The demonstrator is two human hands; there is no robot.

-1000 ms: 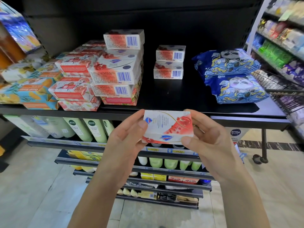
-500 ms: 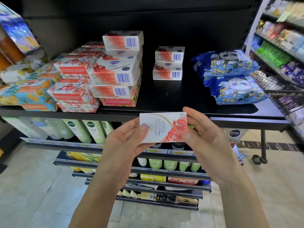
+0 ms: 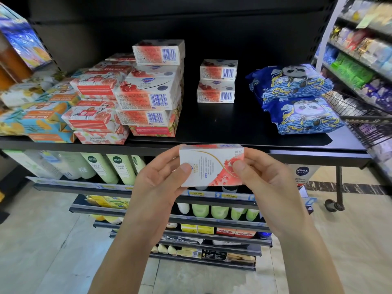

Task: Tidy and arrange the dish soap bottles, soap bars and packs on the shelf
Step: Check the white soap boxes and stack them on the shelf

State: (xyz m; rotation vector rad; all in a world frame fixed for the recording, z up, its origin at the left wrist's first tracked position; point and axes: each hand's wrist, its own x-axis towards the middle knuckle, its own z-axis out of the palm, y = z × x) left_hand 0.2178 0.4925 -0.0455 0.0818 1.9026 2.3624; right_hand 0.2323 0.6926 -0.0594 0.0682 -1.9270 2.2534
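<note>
Pinching a soap box [image 3: 211, 166] between your left hand [image 3: 161, 187] and right hand [image 3: 263, 183], you hold it just before the black shelf [image 3: 233, 126] front edge; stacked soap boxes [image 3: 148, 90] sit at its left, panda packs [image 3: 297, 98] right.

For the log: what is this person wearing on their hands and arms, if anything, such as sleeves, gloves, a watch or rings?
Nothing shows. The left hand and right hand are bare, with no gloves and no visible rings. The fingernails in view are short and unpainted. The left forearm and right forearm are uncovered down to the frame's bottom edge, with no sleeve, watch or bracelet.
</note>
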